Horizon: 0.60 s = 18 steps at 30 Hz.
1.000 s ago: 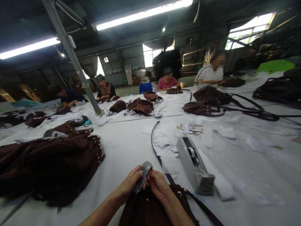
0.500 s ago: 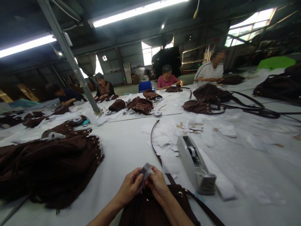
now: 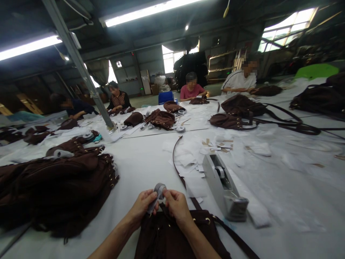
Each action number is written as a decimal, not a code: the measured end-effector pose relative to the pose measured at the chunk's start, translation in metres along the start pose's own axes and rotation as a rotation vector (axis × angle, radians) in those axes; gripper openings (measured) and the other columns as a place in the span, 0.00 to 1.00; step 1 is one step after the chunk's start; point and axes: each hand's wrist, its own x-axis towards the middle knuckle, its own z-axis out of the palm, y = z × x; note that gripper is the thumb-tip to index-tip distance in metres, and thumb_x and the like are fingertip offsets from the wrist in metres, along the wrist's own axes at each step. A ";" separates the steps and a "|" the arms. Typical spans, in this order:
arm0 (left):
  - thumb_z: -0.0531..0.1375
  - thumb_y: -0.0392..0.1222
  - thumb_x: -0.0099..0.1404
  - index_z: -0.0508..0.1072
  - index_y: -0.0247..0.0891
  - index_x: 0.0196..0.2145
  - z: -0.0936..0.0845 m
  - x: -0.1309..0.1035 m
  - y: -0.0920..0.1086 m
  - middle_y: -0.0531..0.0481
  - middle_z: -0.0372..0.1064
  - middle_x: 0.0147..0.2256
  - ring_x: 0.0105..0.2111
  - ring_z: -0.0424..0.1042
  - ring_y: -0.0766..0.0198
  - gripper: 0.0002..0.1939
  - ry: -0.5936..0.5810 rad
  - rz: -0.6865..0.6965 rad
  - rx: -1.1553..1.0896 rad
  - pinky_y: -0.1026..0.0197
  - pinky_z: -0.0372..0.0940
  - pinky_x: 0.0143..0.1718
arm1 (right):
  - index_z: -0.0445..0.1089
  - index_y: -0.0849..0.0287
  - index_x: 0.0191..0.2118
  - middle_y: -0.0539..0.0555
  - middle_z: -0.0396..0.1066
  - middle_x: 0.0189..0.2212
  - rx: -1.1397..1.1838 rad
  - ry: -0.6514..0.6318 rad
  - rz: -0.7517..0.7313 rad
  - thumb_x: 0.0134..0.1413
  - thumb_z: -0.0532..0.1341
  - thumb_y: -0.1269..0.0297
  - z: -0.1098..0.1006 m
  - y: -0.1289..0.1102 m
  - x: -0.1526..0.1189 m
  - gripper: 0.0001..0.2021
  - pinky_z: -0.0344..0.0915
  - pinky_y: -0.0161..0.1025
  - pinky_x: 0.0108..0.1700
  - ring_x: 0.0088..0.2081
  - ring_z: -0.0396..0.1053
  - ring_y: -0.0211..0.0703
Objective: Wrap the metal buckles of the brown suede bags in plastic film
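Observation:
A grey wrapped ring or strip (image 3: pixel 159 190) is between my hands above a dark brown bag (image 3: pixel 178 235) at the bottom centre. My left hand (image 3: pixel 144 205) grips its lower left part. The closed fingers of my right hand (image 3: pixel 176 207) pinch its right side. The bag lies under both forearms, with brass eyelets along its top edge and a strap running off to the right. A long thin brown strap (image 3: pixel 176 158) curves away across the table beyond my hands.
A grey tape dispenser (image 3: pixel 223 187) stands right of my hands. Brown bags (image 3: pixel 61 187) are piled at left, and more bags (image 3: pixel 237 111) lie farther back. Paper scraps (image 3: pixel 218 145) and plastic sheets (image 3: pixel 285 169) cover the right side. Several people sit across the white table (image 3: pixel 142 154).
Both hands have shifted slightly left, and the grey ring has turned so its rounded end faces up. My left hand has moved a little apart from my right.

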 end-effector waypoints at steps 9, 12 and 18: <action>0.58 0.60 0.58 0.63 0.35 0.35 0.009 0.006 -0.003 0.51 0.71 0.20 0.16 0.67 0.68 0.23 -0.056 0.015 0.135 0.70 0.54 0.16 | 0.71 0.64 0.23 0.44 0.59 0.10 -0.151 -0.035 -0.108 0.46 0.64 0.52 -0.001 -0.005 -0.006 0.17 0.44 0.30 0.15 0.13 0.51 0.28; 0.58 0.59 0.59 0.63 0.34 0.38 0.011 0.006 0.000 0.49 0.72 0.22 0.18 0.70 0.66 0.24 -0.072 0.004 0.150 0.69 0.57 0.18 | 0.72 0.64 0.26 0.44 0.61 0.11 -0.153 -0.026 -0.141 0.47 0.64 0.53 -0.001 -0.006 -0.007 0.16 0.46 0.30 0.16 0.14 0.52 0.29; 0.57 0.60 0.60 0.64 0.33 0.42 0.013 -0.001 0.006 0.49 0.72 0.24 0.18 0.68 0.69 0.25 -0.118 0.015 0.156 0.69 0.57 0.19 | 0.72 0.63 0.28 0.45 0.62 0.12 -0.146 -0.053 -0.180 0.47 0.64 0.53 -0.002 -0.011 -0.013 0.16 0.49 0.29 0.16 0.14 0.55 0.30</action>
